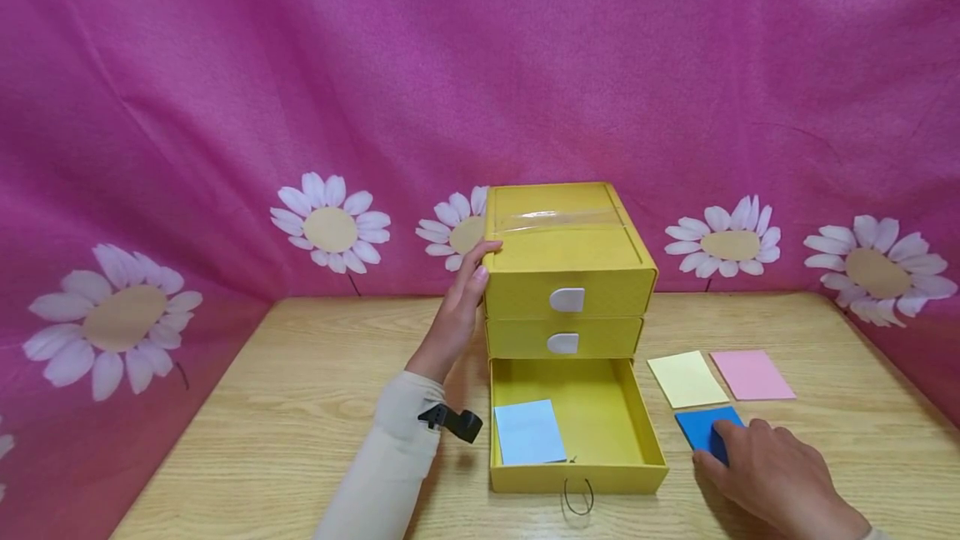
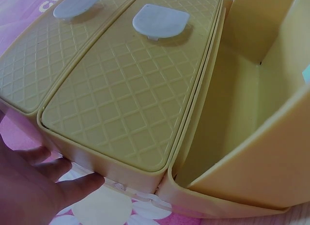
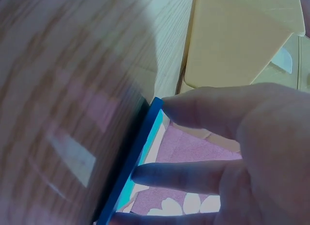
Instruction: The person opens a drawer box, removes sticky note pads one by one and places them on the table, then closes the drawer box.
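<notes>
One blue pad (image 1: 697, 428) touched, one drawer box (image 1: 566, 252) steadied

Nearest: thin wire loop (image 1: 579, 497) on the front of the pulled-out bottom drawer (image 1: 585, 480); best given room. Right hand (image 1: 780, 473) was on the blue pad, which was on the table (image 1: 300, 407) just beside that drawer. Fingers spread, thumb and index touching it; couldn't tell whether it was pinched or lifted. A good pick likely called for thumb and fingers on opposite edges, a low squeeze through the whole stack, then a level lift, so sheets didn't fan.

Light blue pad (image 1: 529, 433) sat at the drawer's left side, bare floor to its right. Past the blue pad, pale yellow pad (image 1: 688, 379) and pink pad (image 1: 752, 375) were close; straight up probably beat dragging.

Farther back, left hand (image 1: 453, 307) rested against the box's left side, fingers fairly straight; light, steady pressure seemed enough. Upper two drawers were in. Flowered curtain (image 1: 480, 65) behind.
</notes>
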`<action>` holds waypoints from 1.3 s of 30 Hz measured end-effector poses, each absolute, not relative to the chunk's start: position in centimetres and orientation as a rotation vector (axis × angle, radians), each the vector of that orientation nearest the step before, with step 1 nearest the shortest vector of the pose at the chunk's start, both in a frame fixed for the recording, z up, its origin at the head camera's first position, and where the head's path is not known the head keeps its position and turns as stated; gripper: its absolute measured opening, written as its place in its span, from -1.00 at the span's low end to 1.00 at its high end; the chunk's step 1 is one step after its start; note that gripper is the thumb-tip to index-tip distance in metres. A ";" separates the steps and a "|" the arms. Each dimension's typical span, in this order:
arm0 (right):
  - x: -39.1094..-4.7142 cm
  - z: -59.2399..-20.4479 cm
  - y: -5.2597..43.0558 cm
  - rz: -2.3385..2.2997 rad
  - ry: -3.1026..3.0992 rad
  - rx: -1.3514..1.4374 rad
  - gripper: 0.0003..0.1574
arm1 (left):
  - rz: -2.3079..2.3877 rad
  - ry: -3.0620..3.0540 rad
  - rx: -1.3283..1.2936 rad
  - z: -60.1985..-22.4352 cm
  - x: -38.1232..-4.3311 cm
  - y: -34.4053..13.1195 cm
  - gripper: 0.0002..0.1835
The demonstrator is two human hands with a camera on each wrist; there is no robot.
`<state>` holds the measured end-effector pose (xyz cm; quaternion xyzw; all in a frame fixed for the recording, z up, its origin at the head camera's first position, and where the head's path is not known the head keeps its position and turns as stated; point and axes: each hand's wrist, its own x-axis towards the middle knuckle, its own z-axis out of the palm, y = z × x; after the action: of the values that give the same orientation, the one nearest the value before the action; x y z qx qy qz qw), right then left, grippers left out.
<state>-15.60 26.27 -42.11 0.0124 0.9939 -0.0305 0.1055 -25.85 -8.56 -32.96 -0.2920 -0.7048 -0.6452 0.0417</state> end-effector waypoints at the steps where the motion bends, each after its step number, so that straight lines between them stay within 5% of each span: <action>1: -15.6 -42.1 26.3 -0.084 2.934 0.036 -0.18 | -1.976 -2.157 -0.894 -33.0 -25.9 -8.6 -0.52; 18: -15.2 -42.0 26.0 -0.074 3.013 0.007 -0.23 | -1.962 -2.124 -0.901 -35.4 -28.3 -8.5 -0.54; 39: -15.7 -42.4 26.5 -0.102 2.992 0.018 -0.14 | -1.977 -2.160 -0.898 -33.0 -25.9 -8.6 -0.52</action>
<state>-15.74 26.52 -42.41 0.0060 0.9967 -0.0339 0.0739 -25.89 -8.62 -33.01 -0.2929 -0.7048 -0.6450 0.0395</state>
